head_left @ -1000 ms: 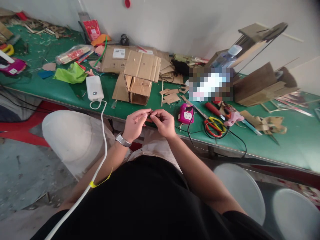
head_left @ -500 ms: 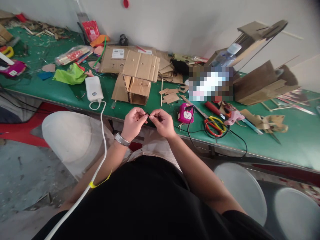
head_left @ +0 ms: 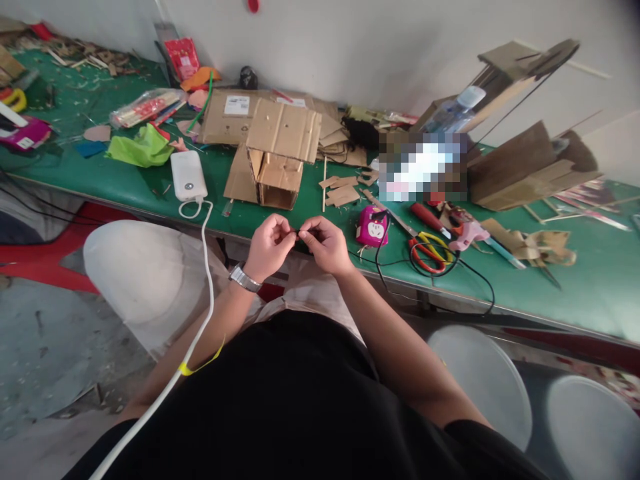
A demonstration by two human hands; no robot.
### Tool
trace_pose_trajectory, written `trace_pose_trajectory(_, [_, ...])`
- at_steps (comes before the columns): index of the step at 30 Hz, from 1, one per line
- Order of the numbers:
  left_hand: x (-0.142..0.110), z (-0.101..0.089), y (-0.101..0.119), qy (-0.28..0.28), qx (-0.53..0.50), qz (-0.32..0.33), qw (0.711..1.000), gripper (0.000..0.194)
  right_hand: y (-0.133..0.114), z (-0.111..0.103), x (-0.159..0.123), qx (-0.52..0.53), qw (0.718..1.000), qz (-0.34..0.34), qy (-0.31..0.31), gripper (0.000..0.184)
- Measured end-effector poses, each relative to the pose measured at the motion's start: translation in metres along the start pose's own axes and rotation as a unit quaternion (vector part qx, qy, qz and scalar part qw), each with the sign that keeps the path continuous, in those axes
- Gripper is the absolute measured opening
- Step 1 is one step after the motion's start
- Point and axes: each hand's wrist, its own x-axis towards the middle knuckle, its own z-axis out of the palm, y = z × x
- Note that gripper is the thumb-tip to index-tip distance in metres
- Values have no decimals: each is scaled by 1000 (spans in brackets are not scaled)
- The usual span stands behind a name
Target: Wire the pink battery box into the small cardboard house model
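Note:
Just off the front edge of the green table, my left hand (head_left: 271, 248) and my right hand (head_left: 325, 244) meet fingertip to fingertip. Both are closed in a pinch on a small dark piece (head_left: 296, 233), mostly covered by the fingers and too small to name. A watch sits on my left wrist. Right behind my hands stands a small cardboard box structure (head_left: 281, 175) with a flap on top. The pink power socket cube (head_left: 372, 227) lies to the right of my right hand.
The green table (head_left: 600, 280) carries a white power bank (head_left: 188, 176) with a cable running toward me, scissors (head_left: 427, 255), a pink glue gun (head_left: 470, 235), a red-handled tool (head_left: 426, 219), cardboard scraps (head_left: 343, 192) and a tall cardboard construction (head_left: 520, 170). White stools (head_left: 480, 380) stand at right.
My fingertips have shifted very slightly around the small dark piece, which shows less now. Nothing on the table has moved.

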Motion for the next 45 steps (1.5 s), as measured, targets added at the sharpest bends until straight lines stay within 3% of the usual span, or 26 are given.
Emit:
trace_pose_trajectory(5, [2,1,4,44,-57,-32,997,24,-2,0,-1,-11,1000,19,-9,40])
trace_pose_trajectory(8, [3,0,6,51,-119,-85,988,28,-3,0,-2,-16,999,18,-26,40])
trace_pose_trajectory(11, [4,-1,6,51,-145,-98,983,29,-2,0,-3,-16,999,18,-35,39])
trace_pose_trajectory(19, [1,1,3,26,30,20,999,17,0,-2,-1,-29,1000,-9,-6,35])
trace_pose_trajectory(27, [-2,1,2,0,48,45,998,16,-2,-1,2,1,999,42,-3,45])
trace_pose_trajectory(38, [-3,2,2,10,70,63,995,17,0,1,4,22,998,46,38,43])
trace_pose_trajectory(45, [-3,0,4,20,114,89,989,15,0,2,2,-46,997,42,40,38])
